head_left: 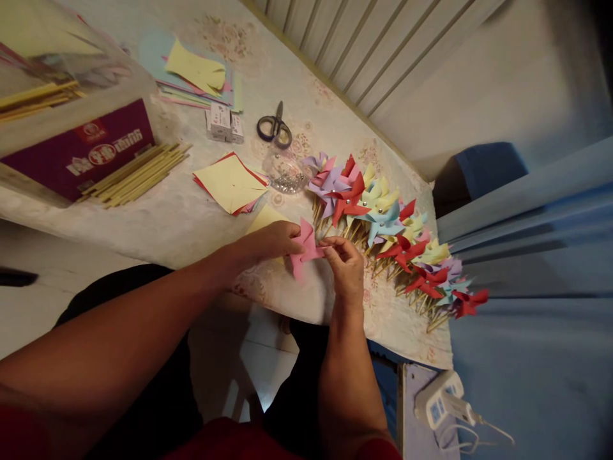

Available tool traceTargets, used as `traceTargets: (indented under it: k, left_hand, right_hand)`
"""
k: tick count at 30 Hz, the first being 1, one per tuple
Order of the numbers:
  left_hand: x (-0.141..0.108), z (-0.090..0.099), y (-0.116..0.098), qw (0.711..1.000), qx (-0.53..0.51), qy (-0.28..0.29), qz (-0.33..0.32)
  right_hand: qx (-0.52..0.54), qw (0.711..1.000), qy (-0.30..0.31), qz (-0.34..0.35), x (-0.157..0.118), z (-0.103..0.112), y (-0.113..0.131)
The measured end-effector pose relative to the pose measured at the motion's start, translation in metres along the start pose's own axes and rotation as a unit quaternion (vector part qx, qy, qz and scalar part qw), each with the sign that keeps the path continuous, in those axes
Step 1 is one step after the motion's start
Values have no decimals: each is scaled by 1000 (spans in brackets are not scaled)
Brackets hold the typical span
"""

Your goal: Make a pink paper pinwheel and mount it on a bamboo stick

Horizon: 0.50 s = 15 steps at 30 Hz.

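A pink paper pinwheel point(304, 250) is held over the table's front edge between both hands. My left hand point(275, 241) is closed on its left side, thumb and fingers pinching the paper. My right hand point(345, 260) pinches at the pinwheel's right side, fingertips together; whether something small sits between them is hidden. Beneath my left hand lies a pale yellow paper sheet point(262, 219). Just behind is a clear dish of small metal pins point(288, 181). To the right, many finished pinwheels point(402, 250) in red, yellow, blue and purple lie on sticks in a row.
Stacked paper squares point(230, 182) lie left of the dish. Scissors point(275, 128), small white boxes point(221, 122) and cut paper sheets point(196, 70) are farther back. Wooden sticks point(138, 174) rest beside a purple-labelled box point(79, 156). A power strip point(438, 399) is at the lower right.
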<state>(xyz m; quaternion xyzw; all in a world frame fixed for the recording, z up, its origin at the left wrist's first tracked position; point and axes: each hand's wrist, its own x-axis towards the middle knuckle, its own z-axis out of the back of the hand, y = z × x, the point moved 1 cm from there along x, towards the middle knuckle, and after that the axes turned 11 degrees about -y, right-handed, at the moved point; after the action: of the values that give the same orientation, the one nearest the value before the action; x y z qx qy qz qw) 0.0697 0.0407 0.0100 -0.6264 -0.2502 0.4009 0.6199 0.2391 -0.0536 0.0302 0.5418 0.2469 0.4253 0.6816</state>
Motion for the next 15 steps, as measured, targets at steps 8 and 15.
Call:
traceTargets:
  k: [8,15]
  left_hand:
    - [-9,-1,-13,996,56,33,-58]
    - [-13,-2,-16,993,91,41,-71]
  right_hand:
    - [-82,995,54,-26,-2,0,-1]
    - [-116,988,97,-14,-5,-6,3]
